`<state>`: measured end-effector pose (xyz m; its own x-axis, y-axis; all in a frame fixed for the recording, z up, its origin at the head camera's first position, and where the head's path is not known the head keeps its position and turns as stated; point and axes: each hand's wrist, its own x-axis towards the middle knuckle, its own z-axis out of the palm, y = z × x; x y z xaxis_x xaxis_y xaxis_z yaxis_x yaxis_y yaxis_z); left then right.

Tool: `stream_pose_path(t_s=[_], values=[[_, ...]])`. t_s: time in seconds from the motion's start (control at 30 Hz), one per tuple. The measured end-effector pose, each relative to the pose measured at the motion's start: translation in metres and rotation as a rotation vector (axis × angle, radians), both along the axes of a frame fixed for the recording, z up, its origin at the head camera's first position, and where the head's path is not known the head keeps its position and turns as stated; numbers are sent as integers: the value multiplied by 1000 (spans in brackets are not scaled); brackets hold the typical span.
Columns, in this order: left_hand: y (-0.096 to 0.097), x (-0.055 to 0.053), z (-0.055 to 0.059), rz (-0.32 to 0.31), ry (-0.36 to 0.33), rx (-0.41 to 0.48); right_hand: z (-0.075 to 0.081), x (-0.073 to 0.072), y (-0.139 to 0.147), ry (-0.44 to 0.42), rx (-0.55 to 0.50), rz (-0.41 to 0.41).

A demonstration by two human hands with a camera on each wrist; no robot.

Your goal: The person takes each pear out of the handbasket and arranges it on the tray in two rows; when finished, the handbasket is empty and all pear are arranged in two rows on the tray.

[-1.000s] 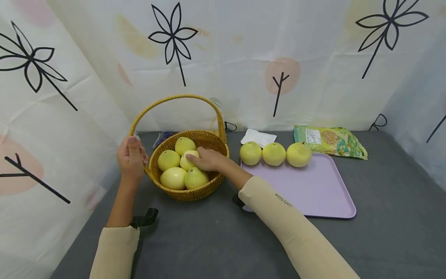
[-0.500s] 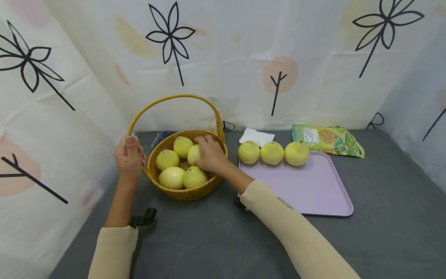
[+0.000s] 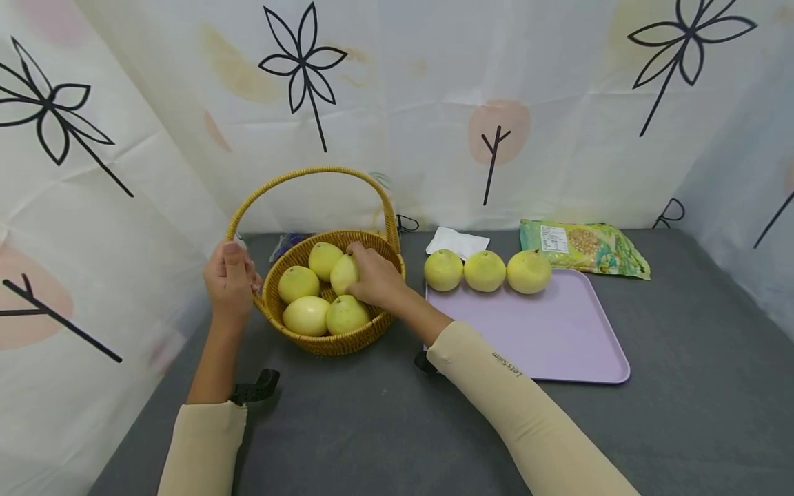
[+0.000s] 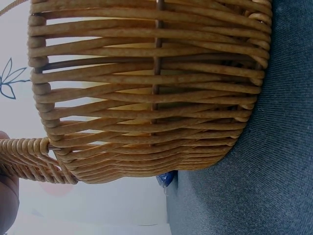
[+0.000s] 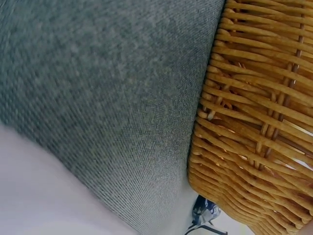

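A woven wicker basket [image 3: 329, 346] with a tall arched handle [image 3: 313, 172] stands on the dark cloth, holding several yellow-green round fruits [image 3: 308, 315]. My left hand [image 3: 229, 282] grips the handle low on its left side; in the left wrist view part of that hand [image 4: 7, 200] shows at the handle's foot. Reaching in over the right rim, my right hand [image 3: 380, 279] holds one yellow-green fruit [image 3: 343, 275] at the basket's middle, its fingertips partly hidden behind the fruit. The right wrist view has only the basket's outer wall [image 5: 254, 112], with no fingers showing.
To the right lies a lilac tray [image 3: 558, 337], with three similar fruits [image 3: 485, 271] in a row along its back edge. Behind it are a white packet [image 3: 457, 242] and a green-yellow bag [image 3: 583, 248]. A dark blue item [image 3: 288, 244] sits behind the basket; a patterned curtain [image 3: 422, 138] hangs beyond.
My right hand has shifted its hold on the fruit, which has moved slightly right and back inside the basket. The left hand stays on the handle, and the tray's fruits are unchanged.
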<state>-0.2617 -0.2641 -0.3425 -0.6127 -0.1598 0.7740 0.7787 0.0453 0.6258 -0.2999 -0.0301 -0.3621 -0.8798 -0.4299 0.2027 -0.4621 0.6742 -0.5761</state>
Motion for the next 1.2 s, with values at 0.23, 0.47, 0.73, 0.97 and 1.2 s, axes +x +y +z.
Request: stream_pose_path(t_s=[0.23,0.47,0.73,0.97,1.2], values=[[1,-1,-1,2,11,3,0,0,1,49,32,24],[0,-1,-1,6,14,5,-2,2,1,96,1,21],[-1,0,1,-2,-1,8,3,5,4,143,-51,22],[-2,0,1,-3,-10,14,6,12,10,158,-93,47],[0,0,0,4,-1,8,11,20,22,164,-148,45]])
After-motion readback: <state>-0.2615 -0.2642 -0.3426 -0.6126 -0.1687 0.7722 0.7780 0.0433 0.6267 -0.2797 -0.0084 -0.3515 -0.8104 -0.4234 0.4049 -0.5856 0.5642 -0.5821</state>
